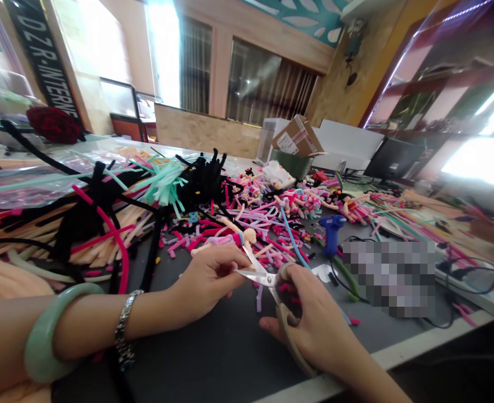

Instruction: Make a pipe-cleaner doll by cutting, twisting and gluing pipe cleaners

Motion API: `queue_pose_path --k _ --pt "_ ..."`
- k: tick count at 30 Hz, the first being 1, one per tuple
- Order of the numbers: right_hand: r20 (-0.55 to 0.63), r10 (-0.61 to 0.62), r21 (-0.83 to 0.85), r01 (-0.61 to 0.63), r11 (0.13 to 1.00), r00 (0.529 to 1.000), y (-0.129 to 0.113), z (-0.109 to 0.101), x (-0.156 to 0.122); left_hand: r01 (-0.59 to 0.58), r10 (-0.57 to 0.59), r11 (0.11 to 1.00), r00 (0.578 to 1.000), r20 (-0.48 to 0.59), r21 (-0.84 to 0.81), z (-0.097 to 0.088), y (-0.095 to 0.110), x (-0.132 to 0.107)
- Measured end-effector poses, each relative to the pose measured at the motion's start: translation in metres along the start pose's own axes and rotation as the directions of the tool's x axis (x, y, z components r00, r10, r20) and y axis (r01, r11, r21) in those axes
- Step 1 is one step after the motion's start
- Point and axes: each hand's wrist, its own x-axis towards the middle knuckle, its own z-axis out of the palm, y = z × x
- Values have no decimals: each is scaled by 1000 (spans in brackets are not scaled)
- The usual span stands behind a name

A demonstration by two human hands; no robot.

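My left hand [207, 280] pinches a small pink-and-peach pipe-cleaner figure [224, 240] over the dark grey table top [213, 358]. My right hand [314, 319] grips beige-handled scissors [286, 313], and their steel blades [257, 275] reach to the fingertips of my left hand. I cannot tell whether the blades touch the figure. A jade bangle [49, 330] and a silver chain bracelet [125, 324] circle my left wrist. Loose cut pieces of pink and purple chenille stem [205, 238] lie just beyond my hands.
Heaps of black, mint-green and pink chenille stems [104, 224] cover the left, with finished figures [288, 201] behind. A blue glue gun [331, 234] stands to the right, near a pixelated patch. Another person's hand [490, 232] is at the right edge. A cardboard box [297, 137] sits beyond.
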Motion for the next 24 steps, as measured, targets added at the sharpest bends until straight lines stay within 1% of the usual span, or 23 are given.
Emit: queue_pose_path --k 5,12,18,24 --pt "-15 -6 0 6 1000 1000 1 0 0 16 -17 1000 1000 15 25 -1 0 0" --pt "10 -15 6 15 1000 1000 0 -2 2 30 -30 999 1000 3 18 -1 -1 0" --pt "29 23 -5 -23 1000 999 1 -2 2 61 -61 998 998 -16 -15 0 2 0" --pt "20 47 -35 -46 998 999 2 -3 4 80 -80 997 997 -12 -20 -1 1 0"
